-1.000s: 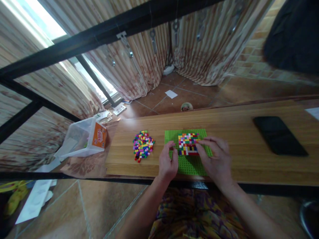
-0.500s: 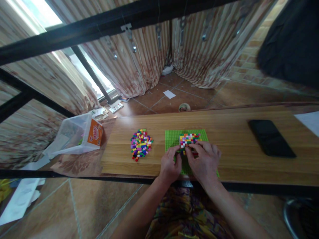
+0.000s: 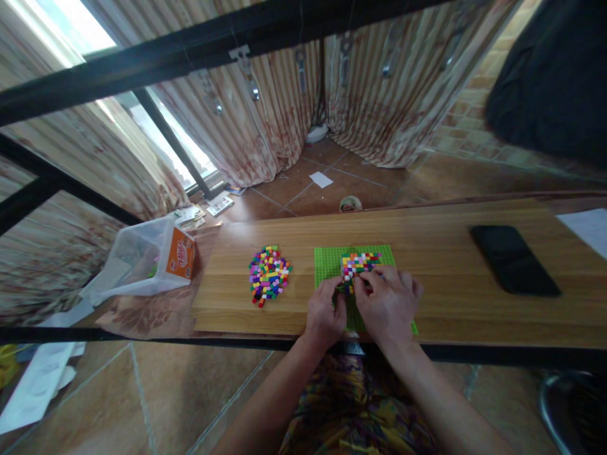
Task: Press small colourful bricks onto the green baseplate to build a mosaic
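A green studded baseplate lies on the wooden board, with a patch of small coloured bricks set on its upper middle. My left hand rests over the plate's left part, thumb and fingers curled together at the lower left edge of the patch; a small brick may be between the fingertips, too small to make out. My right hand is bent over the patch's right side, its thumb and forefinger pinched at the bricks. What that pinch holds is hidden. Left of the plate lies a loose heap of coloured bricks.
A clear plastic box with an orange label stands past the board's left end. A black phone lies on the board at right, beside a white paper. A dark metal bar crosses above, before curtains.
My right hand has shifted slightly, its fingers still at the bricks. The left hand stays almost where it was. The whole view has tilted a little.
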`<action>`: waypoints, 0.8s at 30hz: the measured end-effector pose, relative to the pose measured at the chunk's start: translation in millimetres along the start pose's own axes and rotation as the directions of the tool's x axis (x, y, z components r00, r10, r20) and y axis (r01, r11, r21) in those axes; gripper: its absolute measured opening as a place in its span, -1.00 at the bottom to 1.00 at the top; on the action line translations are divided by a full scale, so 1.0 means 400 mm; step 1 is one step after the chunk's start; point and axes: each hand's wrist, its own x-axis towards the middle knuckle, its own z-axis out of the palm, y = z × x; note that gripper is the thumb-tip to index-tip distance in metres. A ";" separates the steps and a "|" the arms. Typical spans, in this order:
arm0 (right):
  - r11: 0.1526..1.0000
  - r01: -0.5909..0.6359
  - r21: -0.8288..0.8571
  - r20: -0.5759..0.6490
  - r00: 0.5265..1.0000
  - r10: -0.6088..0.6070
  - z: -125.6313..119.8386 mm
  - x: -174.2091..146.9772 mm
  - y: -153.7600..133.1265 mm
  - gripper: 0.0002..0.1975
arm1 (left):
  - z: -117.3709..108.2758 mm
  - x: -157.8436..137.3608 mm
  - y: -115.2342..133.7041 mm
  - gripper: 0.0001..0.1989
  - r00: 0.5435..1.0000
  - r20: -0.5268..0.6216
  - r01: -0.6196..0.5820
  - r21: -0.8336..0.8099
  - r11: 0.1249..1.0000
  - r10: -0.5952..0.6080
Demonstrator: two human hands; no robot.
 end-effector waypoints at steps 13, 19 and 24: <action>0.999 0.034 -0.008 -0.060 0.998 -0.035 0.013 -0.010 0.003 -0.78 | -0.004 0.003 0.002 -0.68 1.000 0.015 0.006 -0.003 1.000 -0.005; 0.999 0.042 0.006 -0.022 0.999 -0.042 0.016 -0.013 0.004 -0.76 | -0.002 0.003 0.002 -0.68 1.000 0.004 0.006 -0.006 1.000 -0.006; 0.998 0.065 0.000 -0.009 0.998 -0.065 0.015 -0.016 0.002 -0.76 | -0.002 0.001 0.000 -0.68 1.000 0.011 0.007 0.006 1.000 -0.007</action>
